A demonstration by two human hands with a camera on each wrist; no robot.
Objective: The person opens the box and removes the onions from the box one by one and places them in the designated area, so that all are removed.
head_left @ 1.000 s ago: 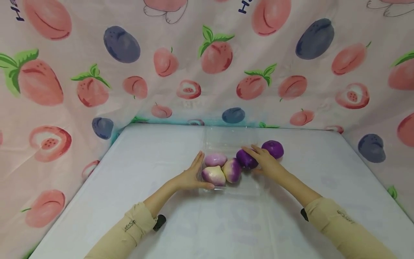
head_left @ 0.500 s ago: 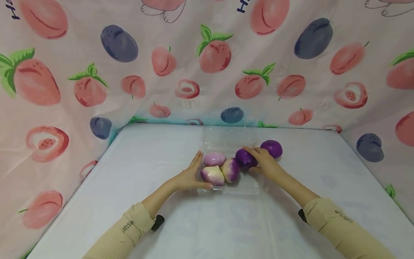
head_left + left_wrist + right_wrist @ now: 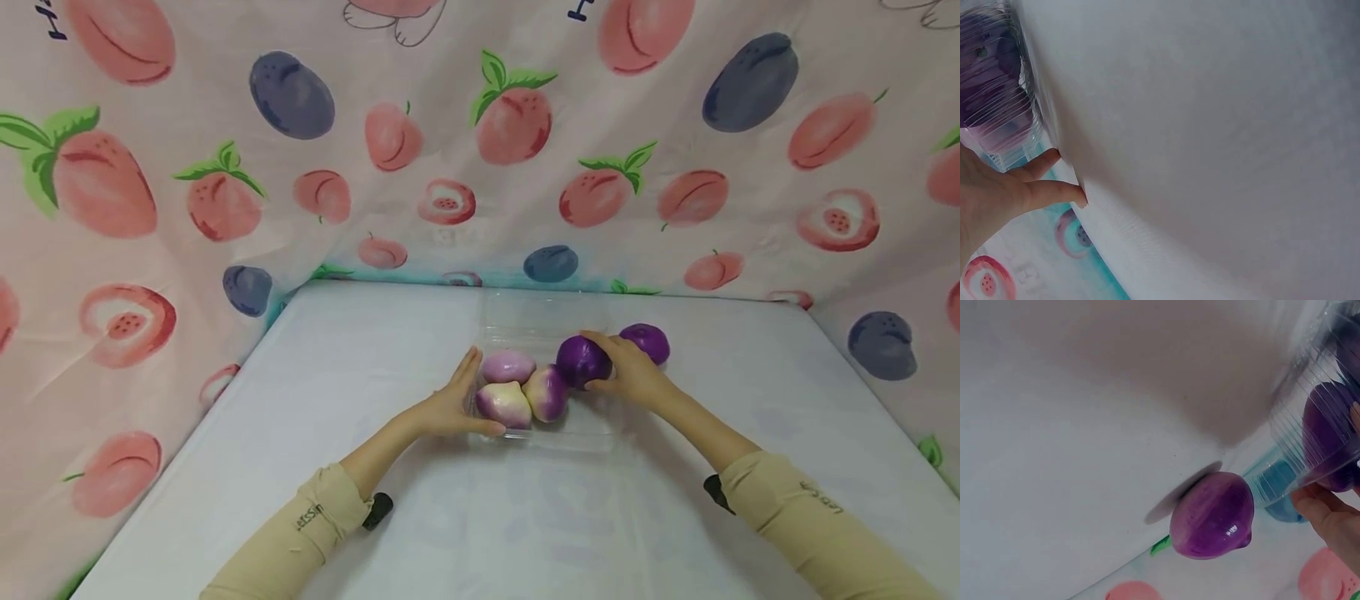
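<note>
A clear plastic clamshell box [image 3: 588,432] lies with its lid [image 3: 536,310] folded back. In its left half sit a pinkish onion [image 3: 507,367], a white-and-purple onion [image 3: 504,406] and another two-toned onion [image 3: 546,393], all glossy. My left hand [image 3: 442,412] rests at the box's left side, fingers straight and thumb along the front rim. My right hand [image 3: 633,373] holds a dark purple onion [image 3: 581,361] in the box between thumb and fingers; its far-side fingers are partly hidden. Outside, just beyond that hand, lies another purple onion [image 3: 648,342].
A white cloth covers the table [image 3: 420,525]. Behind and beside it hangs a fruit-print curtain [image 3: 450,125]. In the right wrist view the loose purple onion [image 3: 1213,515] stands apart from the box's ribbed wall [image 3: 1288,419].
My right hand's fingers have shifted toward the right of the dark purple onion, so more of it shows. The left hand stays at the box. The head view has shifted slightly.
</note>
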